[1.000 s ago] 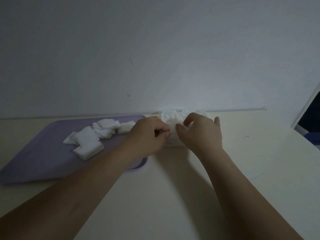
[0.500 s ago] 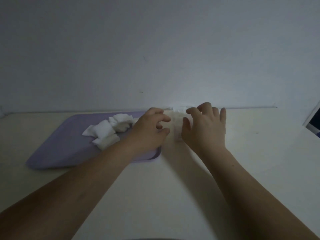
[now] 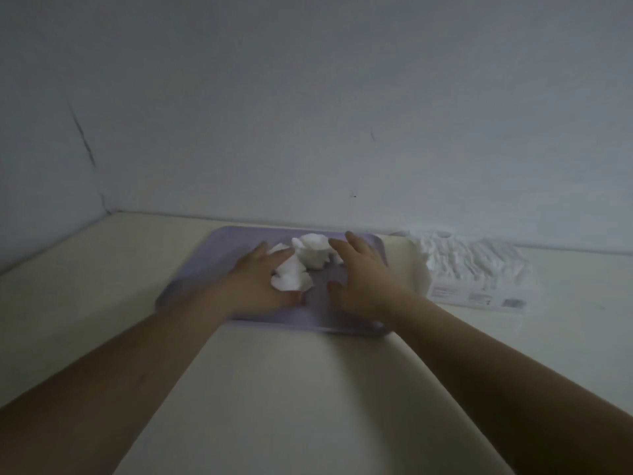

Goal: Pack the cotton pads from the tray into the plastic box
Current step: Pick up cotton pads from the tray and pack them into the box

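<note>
A purple tray [image 3: 219,258] lies on the cream table against the wall. A small heap of white cotton pads [image 3: 305,265] sits in its middle. My left hand [image 3: 260,286] lies flat on the tray with spread fingers touching the left side of the heap. My right hand [image 3: 359,279] hovers or rests just right of the heap, fingers straight and spread. The clear plastic box [image 3: 476,272], filled with white pads, stands on the table to the right of the tray, apart from both hands.
The wall runs close behind the tray and box. A corner of the wall meets the table at the far left. Bare cream tabletop [image 3: 291,389] stretches in front of the tray between my forearms.
Both hands left the plastic box and moved left over the tray to either side of the cotton pads. The view turned left, so the box now lies to the right.
</note>
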Available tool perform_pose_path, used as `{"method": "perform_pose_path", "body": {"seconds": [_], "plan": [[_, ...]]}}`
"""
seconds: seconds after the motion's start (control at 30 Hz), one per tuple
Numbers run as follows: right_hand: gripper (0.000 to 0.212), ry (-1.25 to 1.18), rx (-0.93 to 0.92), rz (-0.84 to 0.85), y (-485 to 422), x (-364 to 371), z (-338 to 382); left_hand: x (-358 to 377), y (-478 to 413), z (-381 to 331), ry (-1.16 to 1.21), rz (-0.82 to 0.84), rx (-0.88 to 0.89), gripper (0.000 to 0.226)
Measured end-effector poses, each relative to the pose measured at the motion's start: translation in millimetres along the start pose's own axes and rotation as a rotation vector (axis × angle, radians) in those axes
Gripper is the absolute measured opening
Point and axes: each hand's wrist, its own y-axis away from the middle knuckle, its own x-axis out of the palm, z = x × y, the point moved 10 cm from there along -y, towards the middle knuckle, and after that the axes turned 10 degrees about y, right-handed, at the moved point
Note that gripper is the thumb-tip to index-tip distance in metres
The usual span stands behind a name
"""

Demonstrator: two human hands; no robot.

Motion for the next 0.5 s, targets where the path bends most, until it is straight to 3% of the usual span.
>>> {"method": "perform_pose_path", "body": {"seconds": [0.1, 0.17, 0.27, 0.37, 0.43, 0.5], "plan": [[0.089, 0.094, 0.074, 0.057, -26, 11, -18, 15, -7, 5, -0.111, 0.03, 0.017, 0.114], [0.084, 0.102, 0.118, 0.102, -35, 14, -30, 21, -12, 10, -0.152, 0.073, -0.005, 0.106], [0.056, 0.054, 0.132, 0.164, -38, 15, -36, 24, -17, 7, -0.111, 0.112, 0.035, 0.092], [0.02, -0.019, 0.133, 0.169, -32, 10, -36, 18, -16, -7, -0.041, 0.12, 0.08, 0.099], [0.021, -0.069, 0.13, 0.156, -21, 8, -39, 11, -15, -15, 0.079, 0.063, 0.085, 0.106], [0.03, -0.096, 0.145, 0.107, -8, 0, -47, -4, -13, -20, 0.287, -0.108, 0.059, 0.093]]}}
